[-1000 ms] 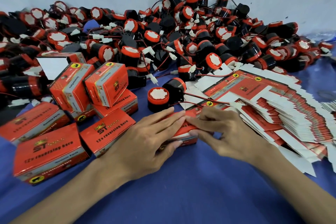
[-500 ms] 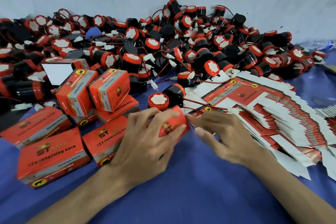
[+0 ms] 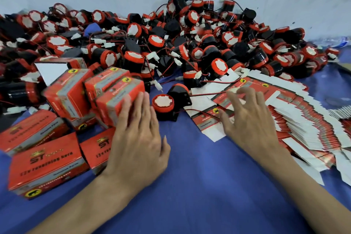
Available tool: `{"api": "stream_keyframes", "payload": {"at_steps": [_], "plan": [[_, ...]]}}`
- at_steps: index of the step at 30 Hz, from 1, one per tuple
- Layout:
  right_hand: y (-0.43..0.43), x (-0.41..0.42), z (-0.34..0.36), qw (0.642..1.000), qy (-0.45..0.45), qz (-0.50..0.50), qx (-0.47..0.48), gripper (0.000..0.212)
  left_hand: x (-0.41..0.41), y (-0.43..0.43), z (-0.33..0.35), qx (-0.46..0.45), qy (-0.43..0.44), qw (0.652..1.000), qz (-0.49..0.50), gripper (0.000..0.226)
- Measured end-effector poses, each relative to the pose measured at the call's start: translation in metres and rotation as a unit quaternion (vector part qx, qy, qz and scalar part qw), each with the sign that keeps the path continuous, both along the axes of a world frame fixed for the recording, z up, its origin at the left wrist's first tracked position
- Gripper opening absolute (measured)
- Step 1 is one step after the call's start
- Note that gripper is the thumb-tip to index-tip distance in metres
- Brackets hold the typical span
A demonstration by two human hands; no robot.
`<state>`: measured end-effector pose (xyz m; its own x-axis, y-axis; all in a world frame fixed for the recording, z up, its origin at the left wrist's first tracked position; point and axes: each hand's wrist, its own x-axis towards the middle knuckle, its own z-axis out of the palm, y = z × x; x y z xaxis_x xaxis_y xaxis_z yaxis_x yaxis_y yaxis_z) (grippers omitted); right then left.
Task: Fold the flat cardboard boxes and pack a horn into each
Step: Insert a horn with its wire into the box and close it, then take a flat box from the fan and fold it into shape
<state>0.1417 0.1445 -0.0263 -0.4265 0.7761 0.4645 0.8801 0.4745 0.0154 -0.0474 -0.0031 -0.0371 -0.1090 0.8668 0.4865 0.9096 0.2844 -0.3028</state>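
Horns (image 3: 171, 43), a huge black-and-red tangle of them with wires and white plugs everywhere, fill the whole back of the blue cloth (image 3: 199, 186) from about 9 o'clock round to 2 o'clock. Next biggest is the fan of flat cardboard boxes (image 3: 303, 125) spread out at 3 o'clock, red print with white flaps sticking out, and then the pile of finished boxes (image 3: 45, 159) stacked loosely at 8 to 9 o'clock. On the edge of that pile the left hand (image 3: 138, 142) lies with fingers flat and together, pressed against the side of a closed box (image 3: 117, 104) that sits tilted against its neighbours; looks to me like that one is packed and just being parked with the rest. The right hand (image 3: 250, 125) hovers over the near end of the flat stack at roughly 2 o'clock, fingers spread and curled, holding nothing; it's a bit blurry, so I can't say if a fingertip is actually touching card. One loose horn (image 3: 163, 102) sits between the two hands, right by the left fingertips. So I'd guess we're between boxes: next job is peeling a single flat off the stack without dragging two, popping it square, then grabbing that loose horn.
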Motion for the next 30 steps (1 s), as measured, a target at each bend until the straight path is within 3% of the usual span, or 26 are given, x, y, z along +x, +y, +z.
{"api": "stream_keyframes", "payload": {"at_steps": [3, 5, 11, 15, 19, 21, 24, 27, 29, 30], "plan": [[0.012, 0.009, 0.001, 0.99, -0.067, -0.088, -0.092, 0.061, -0.006, 0.002, 0.003, -0.051, 0.054, 0.994, 0.083, 0.064], [0.016, 0.012, 0.0, 0.983, -0.086, -0.092, -0.13, 0.062, -0.013, 0.006, 0.0, -0.056, 0.112, 0.987, 0.095, 0.067], [0.016, 0.012, 0.003, 0.991, -0.098, -0.073, -0.062, 0.056, -0.048, 0.016, 0.001, -0.084, 0.165, 0.974, 0.133, 0.073], [0.005, 0.002, 0.007, 0.978, -0.205, -0.042, -0.013, 0.026, -0.051, 0.016, 0.013, -0.108, 0.117, 0.967, 0.197, 0.063], [0.0, 0.003, 0.014, 0.988, -0.153, -0.029, 0.02, 0.027, -0.06, 0.015, 0.02, -0.09, 0.045, 0.973, 0.207, 0.044], [0.001, 0.009, 0.017, 0.994, -0.057, 0.001, 0.097, 0.031, -0.072, 0.013, 0.025, -0.038, 0.02, 0.982, 0.183, 0.034], [0.002, 0.01, 0.02, 0.959, 0.076, 0.103, 0.253, 0.026, -0.075, 0.018, 0.021, 0.015, -0.008, 0.991, 0.129, 0.046], [-0.001, 0.003, 0.02, 0.919, 0.143, 0.213, 0.3, 0.026, -0.055, 0.018, 0.009, 0.028, -0.036, 0.997, -0.061, 0.048], [-0.007, -0.002, 0.018, 0.885, 0.179, 0.301, 0.305, 0.034, -0.044, 0.015, 0.004, 0.065, -0.133, 0.969, -0.2, 0.043], [-0.011, -0.004, 0.016, 0.867, 0.195, 0.349, 0.297, 0.035, -0.038, 0.015, 0.004, 0.066, -0.245, 0.939, -0.232, 0.039]]}}
